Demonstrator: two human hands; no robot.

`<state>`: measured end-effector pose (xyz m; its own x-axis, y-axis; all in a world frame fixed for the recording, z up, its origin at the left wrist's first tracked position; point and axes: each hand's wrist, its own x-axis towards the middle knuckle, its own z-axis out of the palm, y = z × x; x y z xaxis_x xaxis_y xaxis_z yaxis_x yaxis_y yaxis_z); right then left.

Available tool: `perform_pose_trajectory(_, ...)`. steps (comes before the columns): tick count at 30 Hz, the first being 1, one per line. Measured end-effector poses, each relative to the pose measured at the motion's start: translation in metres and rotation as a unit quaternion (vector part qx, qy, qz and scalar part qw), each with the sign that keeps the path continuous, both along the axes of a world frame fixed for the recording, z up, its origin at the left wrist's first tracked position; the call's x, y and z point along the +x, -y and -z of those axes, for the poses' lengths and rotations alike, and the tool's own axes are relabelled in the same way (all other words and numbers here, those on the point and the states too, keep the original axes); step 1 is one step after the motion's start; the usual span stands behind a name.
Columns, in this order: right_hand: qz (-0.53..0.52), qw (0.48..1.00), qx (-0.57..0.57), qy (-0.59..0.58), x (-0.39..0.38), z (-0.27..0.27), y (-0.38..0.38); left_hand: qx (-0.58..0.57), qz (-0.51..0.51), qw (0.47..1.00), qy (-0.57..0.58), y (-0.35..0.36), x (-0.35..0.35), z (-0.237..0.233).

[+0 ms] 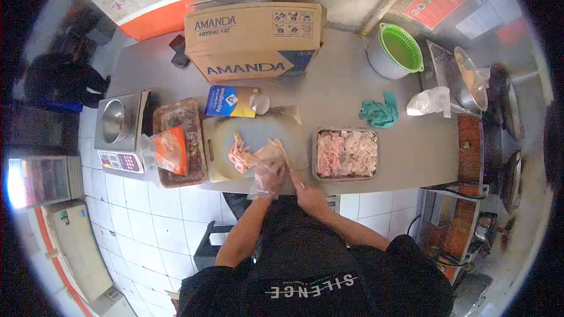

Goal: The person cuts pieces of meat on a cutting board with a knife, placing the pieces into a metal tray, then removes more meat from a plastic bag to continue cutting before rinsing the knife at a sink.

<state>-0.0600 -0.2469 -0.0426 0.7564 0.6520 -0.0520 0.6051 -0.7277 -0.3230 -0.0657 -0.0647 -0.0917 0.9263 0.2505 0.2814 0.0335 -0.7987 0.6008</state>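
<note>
My left hand point(269, 181), in a clear plastic glove, holds down a piece of raw chicken point(272, 154) at the near edge of the cutting board point(221, 164). Another pinkish lump of raw meat point(239, 155) lies just left of it on the board. My right hand point(309, 197) is closed beside the chicken, gripping what looks like a knife; its blade is mostly hidden. To the right of the board stands a metal tray point(346, 178) filled with cut raw meat pieces point(346, 152).
Behind the board are a blue and yellow package point(230, 101) and a large cardboard box point(249, 44). Leftward sit a stained tray point(179, 111) with an orange plastic bag point(170, 151), and a scale point(121, 161) bearing a metal bowl point(115, 121). A green cloth point(379, 110) and bucket point(388, 61) are at right.
</note>
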Motion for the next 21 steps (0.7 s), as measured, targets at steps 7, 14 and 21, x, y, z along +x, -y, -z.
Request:
perform_pose_trajectory(7,0.033,0.999,0.006,-0.041,0.041,-0.020,-0.061,-0.033,0.037,0.998,-0.044,-0.006,0.005,-0.019)
perform_pose_trajectory(14,0.025,0.990,-0.083,-0.110,0.022,-0.042,-0.040,-0.038,0.009,0.997,0.060,-0.003,0.003,-0.013)
perform_pose_trajectory(21,0.043,0.999,0.011,0.030,0.026,-0.017,-0.048,-0.035,0.027,0.999,0.029,-0.006,0.001,-0.025)
